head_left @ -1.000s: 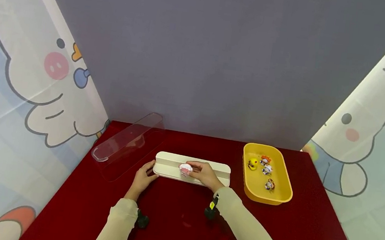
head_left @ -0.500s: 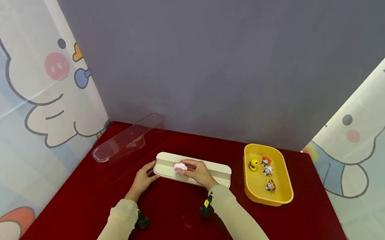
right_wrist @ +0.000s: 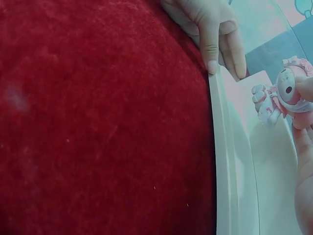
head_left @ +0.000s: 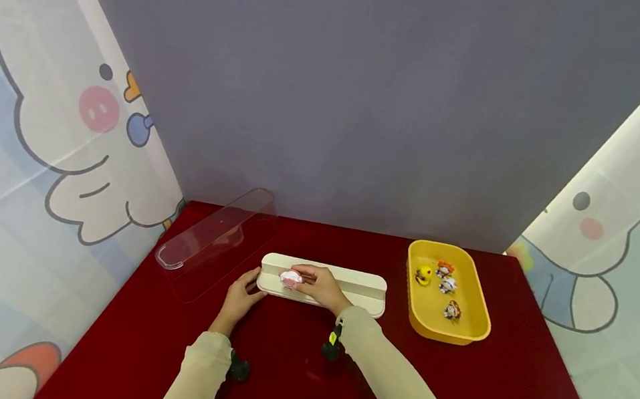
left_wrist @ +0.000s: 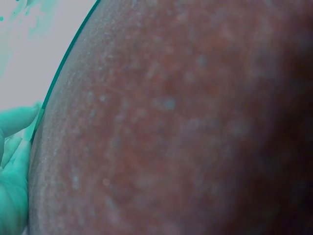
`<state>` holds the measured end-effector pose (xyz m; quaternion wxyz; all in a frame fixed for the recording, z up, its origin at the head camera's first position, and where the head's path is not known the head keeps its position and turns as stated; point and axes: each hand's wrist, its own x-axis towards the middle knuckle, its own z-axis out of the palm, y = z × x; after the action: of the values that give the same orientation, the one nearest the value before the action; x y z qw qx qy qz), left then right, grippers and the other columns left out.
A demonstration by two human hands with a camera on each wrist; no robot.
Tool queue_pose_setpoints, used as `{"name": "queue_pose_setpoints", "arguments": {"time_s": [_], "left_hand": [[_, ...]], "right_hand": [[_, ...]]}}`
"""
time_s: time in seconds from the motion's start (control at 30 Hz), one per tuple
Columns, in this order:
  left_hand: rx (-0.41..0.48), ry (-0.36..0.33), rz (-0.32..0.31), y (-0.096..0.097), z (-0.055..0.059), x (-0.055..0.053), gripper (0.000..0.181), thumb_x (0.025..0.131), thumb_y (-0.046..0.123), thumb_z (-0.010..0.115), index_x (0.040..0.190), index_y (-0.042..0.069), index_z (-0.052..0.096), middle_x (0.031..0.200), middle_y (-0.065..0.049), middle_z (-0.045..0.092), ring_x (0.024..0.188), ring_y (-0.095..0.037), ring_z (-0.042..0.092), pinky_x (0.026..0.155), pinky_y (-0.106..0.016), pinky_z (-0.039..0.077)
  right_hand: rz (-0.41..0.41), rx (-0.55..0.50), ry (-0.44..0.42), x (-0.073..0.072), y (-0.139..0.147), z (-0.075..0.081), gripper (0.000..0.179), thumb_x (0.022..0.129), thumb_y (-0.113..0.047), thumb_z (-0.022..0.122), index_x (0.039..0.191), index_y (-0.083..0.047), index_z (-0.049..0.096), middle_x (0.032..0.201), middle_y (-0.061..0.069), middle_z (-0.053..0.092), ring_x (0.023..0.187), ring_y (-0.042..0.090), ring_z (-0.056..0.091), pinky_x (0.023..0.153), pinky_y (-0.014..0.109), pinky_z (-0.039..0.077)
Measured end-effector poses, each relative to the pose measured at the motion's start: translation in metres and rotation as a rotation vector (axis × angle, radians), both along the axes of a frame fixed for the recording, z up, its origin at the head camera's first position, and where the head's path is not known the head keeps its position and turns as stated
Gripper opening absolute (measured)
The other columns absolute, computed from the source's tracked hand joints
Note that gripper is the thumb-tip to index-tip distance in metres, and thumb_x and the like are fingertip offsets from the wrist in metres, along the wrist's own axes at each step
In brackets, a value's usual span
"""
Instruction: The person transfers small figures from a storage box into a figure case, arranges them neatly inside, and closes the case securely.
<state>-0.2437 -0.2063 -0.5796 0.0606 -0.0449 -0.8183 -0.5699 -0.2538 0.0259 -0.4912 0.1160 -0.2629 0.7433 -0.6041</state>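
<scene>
A long cream-white tray (head_left: 368,285) with a raised step along its back lies mid-table. Between the thumb and fingers of my right hand (head_left: 322,288) is a small pink-and-white figurine (head_left: 290,279), pinched over the tray's left part. In the right wrist view the figurine (right_wrist: 287,93) has its feet towards the tray; whether they touch it I cannot tell. My left hand (head_left: 238,300) holds the tray's left end, thumb at the front corner and fingers round the side. Mostly red cloth fills the left wrist view, with part of the left hand (left_wrist: 13,183) at its edge.
Right of the tray stands a yellow basin (head_left: 425,311) containing several small figurines, one of them a yellow duck (head_left: 423,275). A clear plastic cover (head_left: 203,235) lies at the back left. Red cloth (head_left: 279,369) covers the table, and a grey wall (head_left: 353,130) rises behind.
My right hand has shifted left along the tray, carrying the pinched figurine towards the left end. The left hand has stayed at the tray's end.
</scene>
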Motion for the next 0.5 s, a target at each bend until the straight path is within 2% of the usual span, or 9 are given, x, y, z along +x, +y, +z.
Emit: {"name": "queue_pose_setpoints", "arguments": {"time_s": [0.2, 0.37, 0.5], "left_hand": [[0.014, -0.016, 0.01, -0.001, 0.002, -0.001, 0.065, 0.079, -0.01, 0.069, 0.137, -0.011, 0.041, 0.141, -0.028, 0.039, 0.125, -0.042, 0.045, 0.101, -0.042, 0.045], [0.03, 0.014, -0.006, 0.0, 0.001, -0.003, 0.065, 0.079, -0.011, 0.069, 0.136, -0.012, 0.039, 0.14, -0.031, 0.038, 0.124, -0.045, 0.043, 0.101, -0.047, 0.043], [0.013, 0.011, 0.003, 0.001, -0.001, -0.002, 0.065, 0.078, -0.008, 0.07, 0.137, -0.011, 0.04, 0.14, -0.029, 0.039, 0.125, -0.043, 0.044, 0.101, -0.044, 0.044]], "right_hand": [[0.01, 0.019, 0.021, -0.002, -0.012, 0.001, 0.041, 0.085, 0.007, 0.063, 0.124, 0.013, 0.054, 0.126, 0.026, 0.055, 0.113, 0.03, 0.056, 0.095, 0.028, 0.052], [0.018, 0.006, 0.023, -0.003, -0.019, -0.001, 0.04, 0.085, 0.008, 0.062, 0.124, 0.014, 0.053, 0.127, 0.027, 0.054, 0.115, 0.032, 0.055, 0.096, 0.03, 0.051], [0.027, -0.018, 0.016, -0.003, -0.022, -0.005, 0.04, 0.085, 0.009, 0.061, 0.123, 0.016, 0.053, 0.127, 0.029, 0.054, 0.116, 0.034, 0.054, 0.097, 0.033, 0.051]]}}
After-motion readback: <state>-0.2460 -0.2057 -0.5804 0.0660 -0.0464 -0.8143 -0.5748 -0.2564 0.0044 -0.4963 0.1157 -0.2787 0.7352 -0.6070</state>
